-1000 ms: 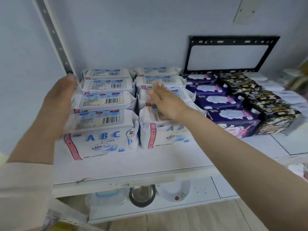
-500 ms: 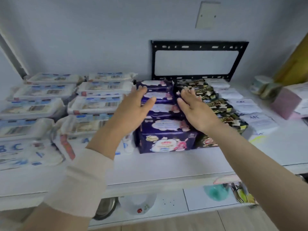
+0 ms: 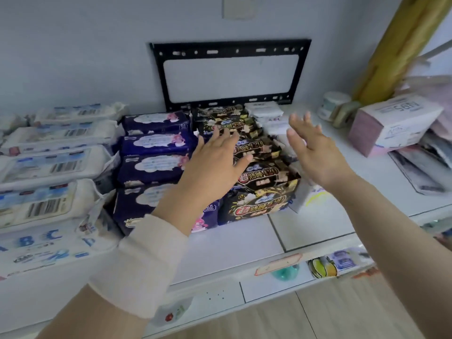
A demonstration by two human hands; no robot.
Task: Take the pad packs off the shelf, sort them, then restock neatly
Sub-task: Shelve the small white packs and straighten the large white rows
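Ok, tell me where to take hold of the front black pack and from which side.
Take the front black pack by its top edge, from the front and above. Its face is bare at the shelf edge, but a dark blue pack sits tight on its left and more black packs stand close behind, so the sides likely give little room.

Soft, even, cool light, with only faint shadows beneath the packs. The left hand [image 3: 215, 165] and right hand [image 3: 315, 155] are smeared with blur, worst at the right fingers [image 3: 297, 121]. The white packs [image 3: 53, 167] at 9 o'clock look washed out and soft. The shelf [image 3: 313, 221] bows toward 3 and 9 o'clock.
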